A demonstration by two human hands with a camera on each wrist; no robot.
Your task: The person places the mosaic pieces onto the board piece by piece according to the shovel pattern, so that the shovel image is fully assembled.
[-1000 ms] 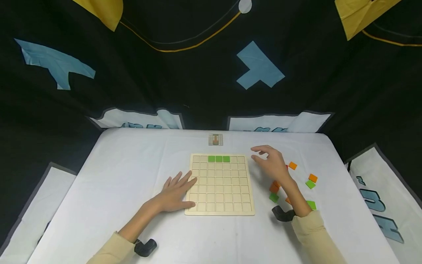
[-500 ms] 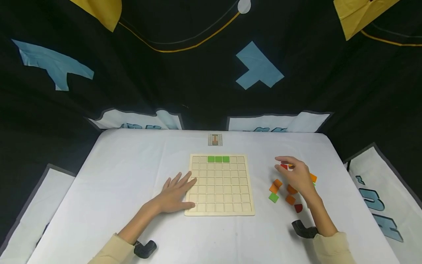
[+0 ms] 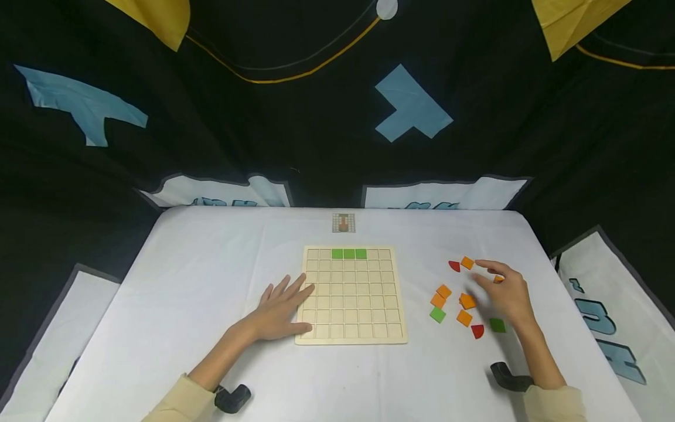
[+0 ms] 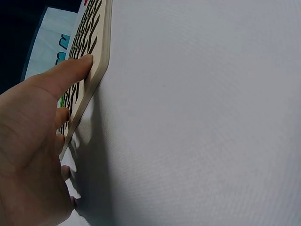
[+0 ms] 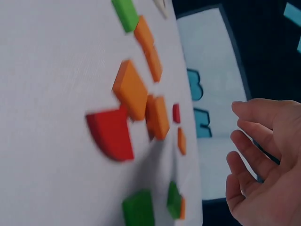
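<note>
A pale wooden grid board (image 3: 353,299) lies on the white table, with three green square tiles (image 3: 349,254) in its far row. My left hand (image 3: 276,313) rests spread on the board's left edge; the left wrist view shows the thumb (image 4: 75,68) on the near corner. To the right, my right hand (image 3: 508,296) hovers over scattered tiles, fingers loosely bent and nothing between them. Orange squares (image 3: 444,291), a red quarter-round tile (image 5: 112,134), another red one (image 3: 454,266) and green squares (image 5: 138,209) lie around it. One orange tile (image 3: 498,279) is partly hidden by this hand.
A small printed pattern card (image 3: 344,223) lies beyond the board near the table's far edge. Behind the table (image 3: 237,234) hangs a black cloth (image 3: 295,140) with blue and yellow shapes. Each wrist wears a black camera mount (image 3: 511,378).
My right hand has moved right and toward me, from beside the board across the loose tiles, uncovering several of them. The left hand has stayed on the board.
</note>
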